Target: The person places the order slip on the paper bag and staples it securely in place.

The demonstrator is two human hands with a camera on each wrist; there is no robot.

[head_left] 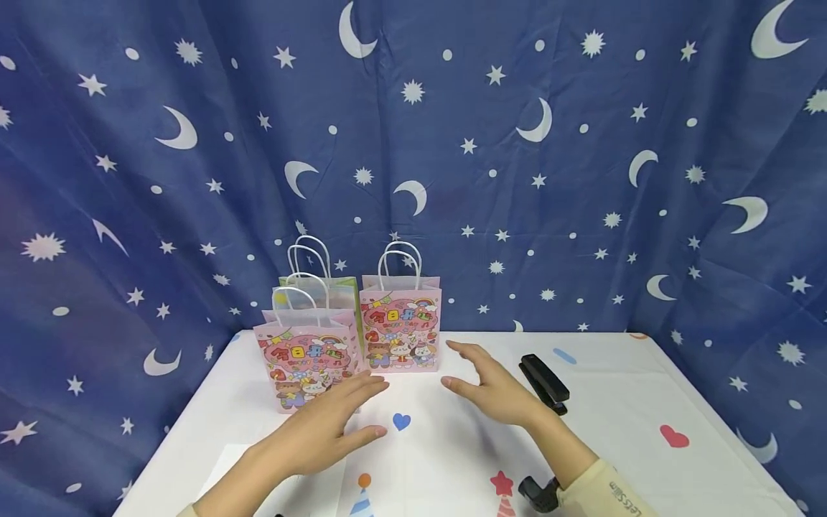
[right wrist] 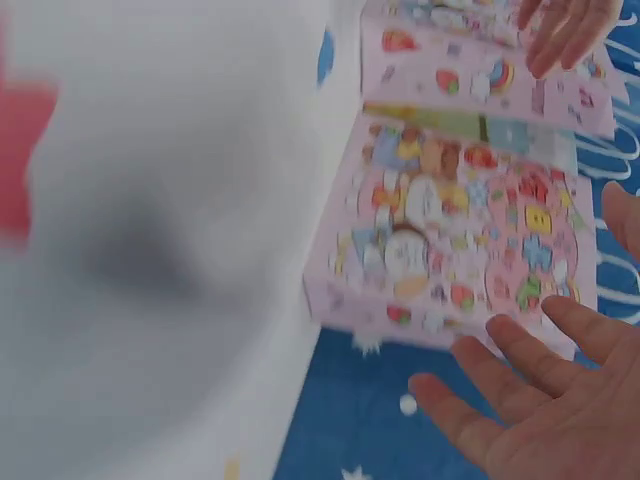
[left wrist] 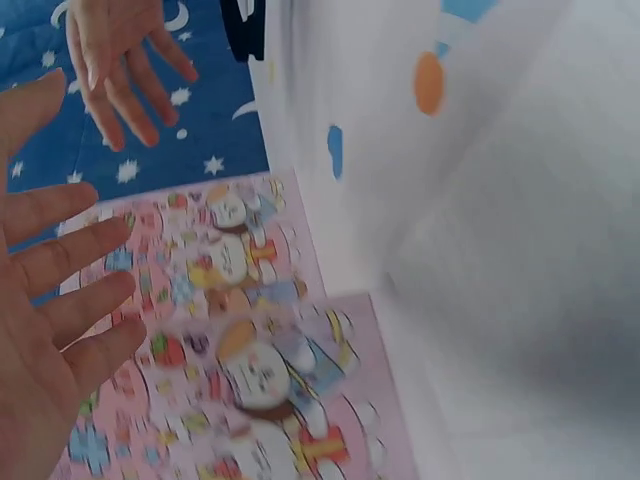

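Pink paper gift bags printed with cartoon animals stand upright at the back left of the table. The nearest pink bag [head_left: 306, 359] has a bluish bag [head_left: 344, 296] and a green-edged bag [head_left: 352, 281] behind it. To their right is another pink bag [head_left: 400, 330] with white handles. My left hand [head_left: 323, 427], fingers extended, hovers in front of the nearest bag and overlaps its lower corner in the head view. My right hand [head_left: 494, 388] is spread in the air, right of the other pink bag. Neither hand holds anything; both palms face inward.
A black stapler [head_left: 545, 384] lies on the white table [head_left: 620, 431] beyond my right hand. A white sheet [head_left: 326, 492] lies partly under my left forearm. Close behind the bags hangs a blue curtain [head_left: 452, 179] with moons and stars.
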